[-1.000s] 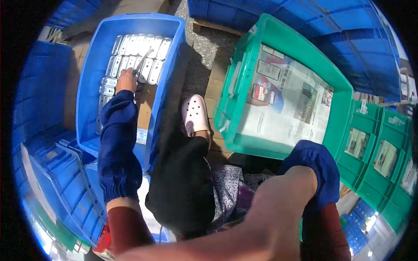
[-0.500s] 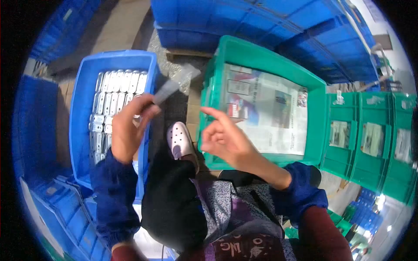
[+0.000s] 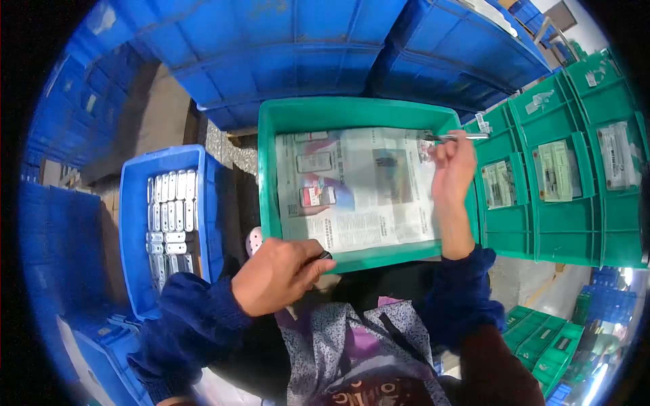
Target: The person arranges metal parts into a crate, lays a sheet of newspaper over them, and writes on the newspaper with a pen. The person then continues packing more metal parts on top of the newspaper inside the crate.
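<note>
My right hand (image 3: 455, 172) is raised over the right end of a green crate (image 3: 365, 258), with its fingers pinched round a slim pen (image 3: 474, 137). The pen has a silvery body and a dark end that points left. My left hand (image 3: 277, 274) is closed near the crate's front left corner. From between its thumb and fingers pokes a small dark piece (image 3: 326, 256), mostly hidden by the hand. Printed newspaper (image 3: 369, 227) lines the floor of the green crate.
On the left stands a blue crate (image 3: 210, 233) holding rows of silvery metal parts (image 3: 172, 203). Stacked green crates (image 3: 555, 230) with paper labels are at the right. Large blue crates (image 3: 284, 68) form a wall behind. A pale clog (image 3: 254, 240) shows between the crates.
My view has turned right. The translucent strip in my left hand is out of sight; that hand has come down and right. My right hand has moved up and right, now gripping the pen.
</note>
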Motion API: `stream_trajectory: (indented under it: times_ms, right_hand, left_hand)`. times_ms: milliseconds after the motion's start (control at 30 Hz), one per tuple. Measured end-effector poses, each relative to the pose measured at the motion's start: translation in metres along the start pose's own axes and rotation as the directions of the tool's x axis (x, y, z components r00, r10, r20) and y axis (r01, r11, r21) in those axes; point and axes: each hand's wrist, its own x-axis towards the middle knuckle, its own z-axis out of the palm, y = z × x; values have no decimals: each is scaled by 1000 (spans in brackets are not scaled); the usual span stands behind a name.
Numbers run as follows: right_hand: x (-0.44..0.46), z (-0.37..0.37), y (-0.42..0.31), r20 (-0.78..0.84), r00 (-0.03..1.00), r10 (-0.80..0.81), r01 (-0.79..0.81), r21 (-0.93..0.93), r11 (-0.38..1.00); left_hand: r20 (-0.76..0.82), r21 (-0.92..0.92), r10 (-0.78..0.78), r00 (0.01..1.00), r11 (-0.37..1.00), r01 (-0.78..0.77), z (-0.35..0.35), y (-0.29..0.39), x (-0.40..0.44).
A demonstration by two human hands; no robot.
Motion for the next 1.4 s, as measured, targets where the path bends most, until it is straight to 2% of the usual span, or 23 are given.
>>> stream_trajectory:
  times_ms: [67,100,133,167,200,233,300,333,433,467,567,633,733,800,833,900,933,1000,1033,1133,1233,1333,1400]
  right_hand:
    - [9,-7,23,96,994,59,-47,-127,991]
    - [10,-4,35,129,985,117,-87,-217,972]
    - [14,-5,48,191,973,127,-47,-376,925]
    - [18,-8,65,249,957,148,4,-522,853]
    - [19,-8,88,226,954,196,-61,-494,867]
    - [16,-3,89,281,948,151,83,-675,733]
    - [16,-5,119,382,921,73,164,-551,818]
    - [21,-13,132,396,917,53,225,-622,750]
    - [23,-22,145,379,925,-35,294,-654,697]
    - [26,-26,149,365,931,-5,276,-695,664]
    - [28,-34,156,414,910,-12,325,-697,639]
    - [28,-31,155,426,905,-18,323,-659,679]
    - [26,-26,153,365,927,84,208,-687,697]
    - [27,-26,158,446,887,-116,403,-628,666]
    - [27,-28,157,444,889,-113,399,-630,666]
    - [27,-35,152,503,864,25,341,-621,706]
    - [27,-36,154,501,865,27,340,-623,704]
    - [25,-34,159,336,942,21,250,-741,623]
    - [26,-32,156,381,922,-75,355,-748,561]
    - [28,-31,151,373,928,-2,304,-754,583]
    - [30,-31,154,334,943,12,253,-738,626]
    - [33,-31,158,338,939,-66,312,-755,577]
    - [33,-31,159,358,933,-48,310,-726,613]
  left_hand:
    - [-140,162,149,979,979,-126,18,-22,33]
    - [-115,294,151,982,949,-112,19,-33,59]
    - [-99,340,131,986,936,-91,22,-41,87]
    - [-179,497,298,938,850,-175,37,-77,120]
    - [-162,600,271,949,791,-123,46,-92,145]
    - [-112,716,258,960,691,-103,54,-108,165]
    - [-71,815,192,979,577,-54,71,-150,195]
    - [-69,703,54,996,711,10,74,-158,204]
    - [-135,730,41,990,680,71,86,-185,216]
    - [-136,717,14,991,692,88,88,-188,218]
    - [-146,679,34,989,730,75,91,-195,214]
    - [-163,667,73,984,743,55,92,-197,215]
    - [-182,692,109,977,721,48,94,-199,213]
    - [-193,699,136,972,714,39,95,-198,212]
    - [-190,698,134,973,715,38,95,-199,212]
    - [-211,721,168,963,692,38,97,-199,212]
    - [-210,719,168,963,694,36,97,-199,213]
    - [-197,700,160,967,714,25,96,-199,213]
    - [-197,700,159,967,714,26,95,-198,213]
    - [-182,688,132,974,725,30,95,-199,212]
    - [-203,702,178,963,712,16,97,-203,214]
    - [-194,703,138,971,710,39,96,-198,214]
    - [-185,713,108,977,699,58,95,-195,214]
